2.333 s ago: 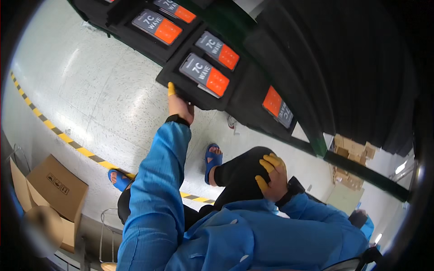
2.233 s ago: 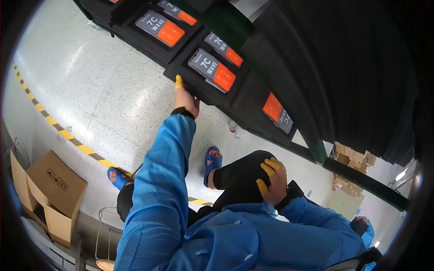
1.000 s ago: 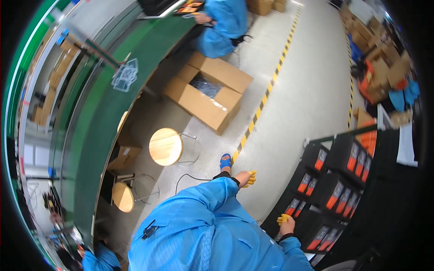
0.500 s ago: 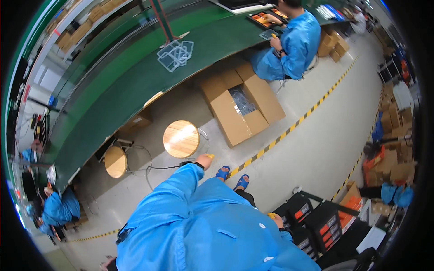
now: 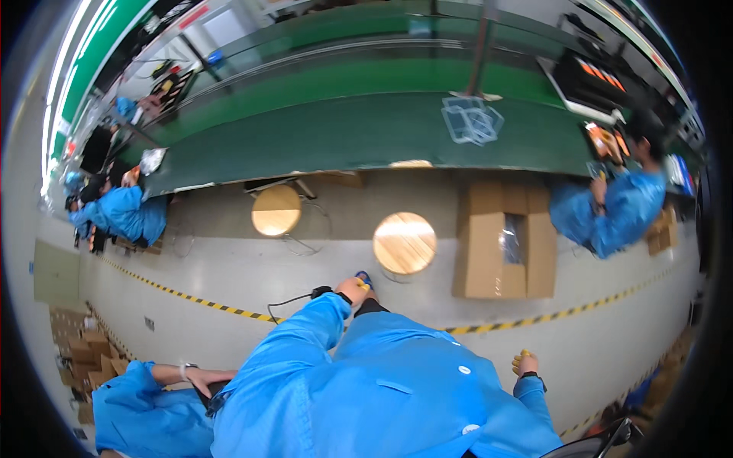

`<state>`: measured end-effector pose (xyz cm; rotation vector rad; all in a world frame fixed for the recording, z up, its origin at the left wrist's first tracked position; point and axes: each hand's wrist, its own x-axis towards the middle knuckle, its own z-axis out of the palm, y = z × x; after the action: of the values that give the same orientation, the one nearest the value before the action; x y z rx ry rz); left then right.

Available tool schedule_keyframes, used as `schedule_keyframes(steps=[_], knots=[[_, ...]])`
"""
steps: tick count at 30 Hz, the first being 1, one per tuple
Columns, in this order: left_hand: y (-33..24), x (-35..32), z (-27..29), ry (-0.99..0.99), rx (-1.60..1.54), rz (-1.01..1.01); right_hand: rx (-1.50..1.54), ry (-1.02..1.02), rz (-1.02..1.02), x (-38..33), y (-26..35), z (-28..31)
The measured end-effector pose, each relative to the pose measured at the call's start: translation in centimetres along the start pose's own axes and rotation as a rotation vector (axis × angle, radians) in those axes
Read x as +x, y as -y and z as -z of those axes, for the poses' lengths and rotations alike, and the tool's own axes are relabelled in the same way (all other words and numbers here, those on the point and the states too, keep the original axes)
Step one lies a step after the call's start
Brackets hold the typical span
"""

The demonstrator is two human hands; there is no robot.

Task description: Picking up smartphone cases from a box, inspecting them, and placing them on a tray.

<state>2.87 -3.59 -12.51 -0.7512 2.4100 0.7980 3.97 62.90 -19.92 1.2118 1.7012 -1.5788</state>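
Note:
My left hand (image 5: pixel 353 290) hangs low in front of my body, its fingers curled in. Yellow covers show on the fingertips, and I make out nothing in its grasp. A black wristband (image 5: pixel 341 296) with a dark cord is on that wrist. Off to my right side, my right hand (image 5: pixel 525 363) is loosely closed, also with yellow fingertip covers, and no object shows in it. Neither hand touches the furniture. Ahead of my left hand is a round wooden stool (image 5: pixel 405 243); a second wooden stool (image 5: pixel 276 210) stands farther left.
A long green workbench (image 5: pixel 305 149) crosses ahead, bearing clear plastic frames (image 5: pixel 472 122). An open cardboard box (image 5: pixel 479 263) holds clear plastic. People in blue sit at the right (image 5: pixel 611 214) and left (image 5: pixel 114 210); another person's blue sleeve (image 5: pixel 145 416) is close behind left. Striped tape (image 5: pixel 504 327) marks the floor.
My view has turned left, so the bench now runs straight across. The box and stools have shifted right in the picture. My right hand has swung out from my body; another person appears at lower left.

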Motion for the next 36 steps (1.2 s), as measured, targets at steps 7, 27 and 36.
schedule_keyframes(steps=[7, 27, 36], knots=[[2.8, 9.6, 8.0, 0.013, 0.092, 0.032, -0.758, 0.193, 0.592, 0.0, 0.4, -21.5], [-17.4, 24.1, 24.8, -0.467, 0.147, 0.014, -0.723, 0.026, 1.186, 12.0, 44.4, -36.7], [-19.1, 29.4, 22.7, -0.505, 0.298, -0.191, -0.693, -0.171, 1.119, 19.0, 49.9, -39.7]])
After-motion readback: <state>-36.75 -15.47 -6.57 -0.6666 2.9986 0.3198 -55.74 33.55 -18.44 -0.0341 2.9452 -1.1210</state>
